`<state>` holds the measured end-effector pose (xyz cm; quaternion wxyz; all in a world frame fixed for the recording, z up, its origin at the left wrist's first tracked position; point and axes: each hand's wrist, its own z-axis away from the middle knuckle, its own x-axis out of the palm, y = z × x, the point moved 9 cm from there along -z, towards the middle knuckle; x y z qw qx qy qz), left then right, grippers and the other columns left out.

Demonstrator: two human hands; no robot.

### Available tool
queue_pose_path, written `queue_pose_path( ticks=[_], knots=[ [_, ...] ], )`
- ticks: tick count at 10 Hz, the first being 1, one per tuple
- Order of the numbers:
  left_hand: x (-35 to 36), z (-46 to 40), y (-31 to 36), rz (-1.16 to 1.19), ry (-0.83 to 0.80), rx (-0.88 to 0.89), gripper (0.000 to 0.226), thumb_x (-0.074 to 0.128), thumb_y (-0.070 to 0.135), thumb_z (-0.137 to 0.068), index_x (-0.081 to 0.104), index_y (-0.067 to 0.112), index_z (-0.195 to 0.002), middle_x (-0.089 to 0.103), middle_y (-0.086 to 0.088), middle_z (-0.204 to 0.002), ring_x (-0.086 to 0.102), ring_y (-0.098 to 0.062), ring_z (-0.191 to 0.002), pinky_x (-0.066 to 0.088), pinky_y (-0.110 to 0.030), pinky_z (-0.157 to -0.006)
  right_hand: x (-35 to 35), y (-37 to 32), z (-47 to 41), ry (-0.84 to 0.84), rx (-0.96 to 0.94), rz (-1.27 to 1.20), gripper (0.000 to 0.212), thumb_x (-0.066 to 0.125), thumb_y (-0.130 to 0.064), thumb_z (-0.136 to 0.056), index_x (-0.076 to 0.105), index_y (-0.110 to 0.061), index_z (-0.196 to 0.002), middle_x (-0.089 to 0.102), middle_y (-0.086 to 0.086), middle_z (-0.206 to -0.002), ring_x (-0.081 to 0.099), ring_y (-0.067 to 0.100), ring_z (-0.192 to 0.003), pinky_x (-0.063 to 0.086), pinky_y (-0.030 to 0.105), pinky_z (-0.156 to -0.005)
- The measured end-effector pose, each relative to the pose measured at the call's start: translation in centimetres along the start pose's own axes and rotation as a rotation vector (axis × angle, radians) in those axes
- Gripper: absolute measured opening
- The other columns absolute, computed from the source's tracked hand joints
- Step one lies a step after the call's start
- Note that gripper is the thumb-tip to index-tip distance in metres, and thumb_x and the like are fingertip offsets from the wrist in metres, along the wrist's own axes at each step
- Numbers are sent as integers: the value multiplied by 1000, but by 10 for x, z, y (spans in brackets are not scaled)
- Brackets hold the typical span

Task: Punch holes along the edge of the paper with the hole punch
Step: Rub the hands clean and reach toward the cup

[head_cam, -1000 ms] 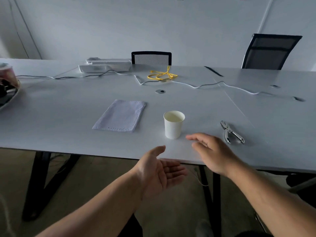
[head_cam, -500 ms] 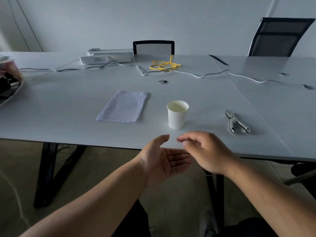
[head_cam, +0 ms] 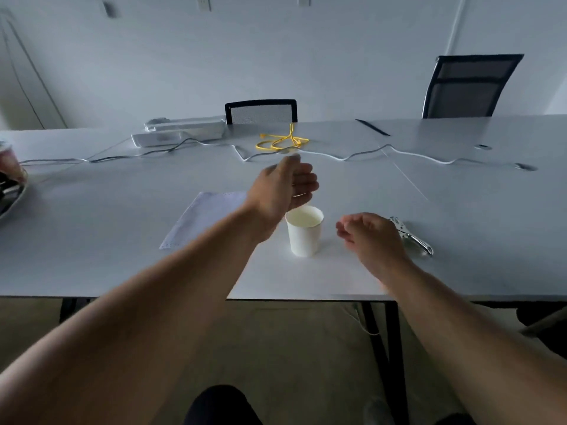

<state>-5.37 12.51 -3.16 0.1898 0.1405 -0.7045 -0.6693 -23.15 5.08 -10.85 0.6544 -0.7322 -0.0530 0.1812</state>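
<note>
A pale sheet of paper (head_cam: 201,217) with small holes along its edges lies flat on the white table (head_cam: 92,265); my left forearm covers its right part. The metal hole punch (head_cam: 414,237) lies on the table to the right, its left end hidden behind my right hand. My left hand (head_cam: 283,188) hovers open, palm turned right, above and just behind a white paper cup (head_cam: 304,233). My right hand (head_cam: 369,236) is over the table between cup and punch, fingers loosely curled, holding nothing.
A yellow cable (head_cam: 280,141) and a long white cord (head_cam: 352,156) lie further back. White power strips (head_cam: 181,133) sit at the back left, a tray (head_cam: 12,194) at the left edge. Two black chairs (head_cam: 469,85) stand behind the table.
Both hands rose from below the table's front edge and reached forward over it. The left hand now hovers by the cup, the right one beside the hole punch.
</note>
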Motion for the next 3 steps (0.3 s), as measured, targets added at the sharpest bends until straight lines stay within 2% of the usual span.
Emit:
queue_pose_path(
  ticks=[1, 2, 3],
  knots=[
    [11, -3, -7, -694, -87, 176, 44, 43, 64, -85, 62, 27, -99, 69, -5, -102, 65, -21, -100, 56, -52, -107, 2, 11, -6, 12, 18, 16, 21, 60, -35, -77, 77, -23, -74, 82, 2, -89, 76, 27, -96, 56, 58, -97],
    [7, -5, -15, -833, -124, 195, 62, 36, 70, -82, 67, 18, -94, 68, -9, -98, 63, -27, -95, 56, -53, -104, 5, 11, -6, -11, 21, 37, 19, 60, -34, -77, 77, -26, -78, 82, -1, -92, 75, 23, -97, 57, 55, -98],
    [3, -5, -23, -794, -139, 163, 64, 48, 56, -101, 80, 4, -122, 79, -10, -117, 71, -32, -117, 54, -42, -111, 6, 7, -4, -20, 11, 84, 17, 62, -28, -85, 78, -22, -88, 81, -1, -95, 75, 23, -99, 58, 51, -96]
  ],
)
